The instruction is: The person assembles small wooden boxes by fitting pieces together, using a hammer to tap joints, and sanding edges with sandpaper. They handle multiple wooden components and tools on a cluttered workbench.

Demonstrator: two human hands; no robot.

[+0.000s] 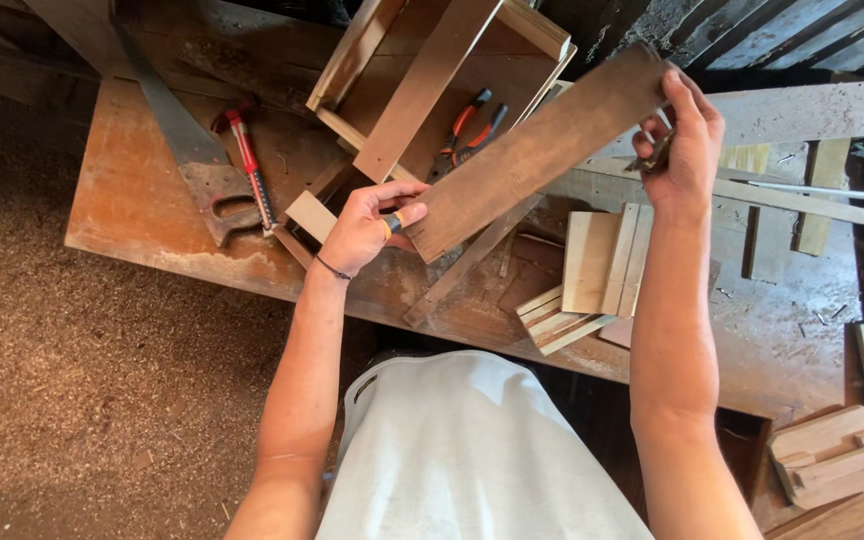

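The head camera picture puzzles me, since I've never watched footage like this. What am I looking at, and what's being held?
The camera sits on a person's head and looks down, so the two bare arms are their own. The left hand and right hand grip opposite ends of a long brown board, held above a worn wooden workbench. The right hand also seems to pinch something small, too hidden to name. On the bench lie a handsaw, a red-handled tool, orange-handled pliers, an open wooden box frame and stacks of short wood offcuts. Sawdust covers the floor.
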